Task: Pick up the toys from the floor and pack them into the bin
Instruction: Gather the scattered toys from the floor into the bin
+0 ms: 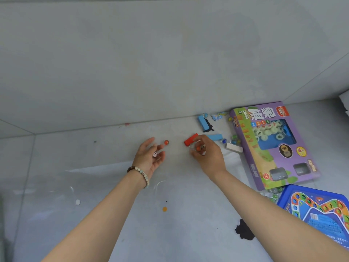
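Observation:
My left hand (149,156) lies palm up on the floor with a small white die (155,154) resting in its loosely curved fingers. An orange marble (166,142) sits on the floor just beyond its fingertips. My right hand (206,153) curls around several small pieces, an orange marble among them, and also holds one end of a red block (189,139). Two blue blocks (202,121) (215,137), a white block (234,147) and loose marbles (235,141) lie near the wall. No bin is in view.
A purple chess-game box (272,146) lies at the right, and a blue board-game tray (319,210) sits at the lower right with marbles beside it. A black flat piece (244,230) and an orange disc (164,209) lie on the floor. The grey wall rises just behind the toys.

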Tool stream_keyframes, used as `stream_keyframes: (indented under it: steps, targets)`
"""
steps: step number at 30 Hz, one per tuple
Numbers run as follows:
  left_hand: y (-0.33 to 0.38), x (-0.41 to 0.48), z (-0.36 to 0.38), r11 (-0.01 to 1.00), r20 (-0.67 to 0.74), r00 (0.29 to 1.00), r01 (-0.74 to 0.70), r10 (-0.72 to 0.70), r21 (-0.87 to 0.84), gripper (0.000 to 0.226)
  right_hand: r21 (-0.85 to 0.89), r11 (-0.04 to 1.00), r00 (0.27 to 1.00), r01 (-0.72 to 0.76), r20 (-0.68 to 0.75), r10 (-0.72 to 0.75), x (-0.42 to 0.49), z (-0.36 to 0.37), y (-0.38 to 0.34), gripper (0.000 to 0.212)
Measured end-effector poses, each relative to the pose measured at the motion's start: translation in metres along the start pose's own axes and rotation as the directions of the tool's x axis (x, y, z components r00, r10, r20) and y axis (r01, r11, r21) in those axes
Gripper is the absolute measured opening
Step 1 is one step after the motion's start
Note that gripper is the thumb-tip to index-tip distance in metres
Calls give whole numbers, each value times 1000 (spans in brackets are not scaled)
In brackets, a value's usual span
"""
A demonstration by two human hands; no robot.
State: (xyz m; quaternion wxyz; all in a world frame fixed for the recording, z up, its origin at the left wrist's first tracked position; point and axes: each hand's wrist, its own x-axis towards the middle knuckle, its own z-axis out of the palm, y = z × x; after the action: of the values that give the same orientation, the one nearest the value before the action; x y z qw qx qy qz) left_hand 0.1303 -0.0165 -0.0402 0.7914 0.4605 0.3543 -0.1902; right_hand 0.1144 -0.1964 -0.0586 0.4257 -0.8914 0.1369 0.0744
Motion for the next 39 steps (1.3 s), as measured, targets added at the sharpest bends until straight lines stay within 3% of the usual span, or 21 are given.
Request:
stream_keyframes:
  steps: [3, 7, 17, 22, 24, 26, 27, 33, 39]
  targets:
    - [8, 3, -2, 995, 84, 996, -31, 23, 90, 28, 51, 999, 999, -15, -30, 16, 6, 5, -7, 15]
    - [10, 8, 0, 957, 126, 992, -39, 3, 287, 23, -13, 999, 998, -48, -38, 48, 15, 9, -10, 10]
    - [15, 27, 6, 772, 126, 990, -132, 68, 621, 12, -109, 993, 999, -42, -39, 38, 19, 12, -13, 9]
    - [12, 34, 12, 672, 76, 991, -134, 114, 728, 7, -70, 996, 998, -61, -21, 59, 16, 9, -14, 9]
    - [9, 33, 15, 799, 78, 996, -80, 41, 595, 10, 52, 993, 994, -108, 4, 108, 14, 7, -15, 9]
    - [7, 25, 20, 955, 98, 991, 56, -88, 290, 20, 221, 962, 987, -161, 13, 162, 10, 4, -16, 13]
    - [6, 21, 20, 979, 120, 983, 116, -137, 167, 24, 249, 954, 985, -168, 10, 171, 8, 3, -17, 17]
    - [-5, 7, 13, 953, 195, 944, 287, -265, -96, 36, 481, 849, 974, -218, 55, 218, 1, -5, -32, 14]
    - [-13, 5, 5, 949, 145, 950, 293, -275, -119, 37, 629, 724, 954, -282, 100, 284, -7, -9, -45, 16]
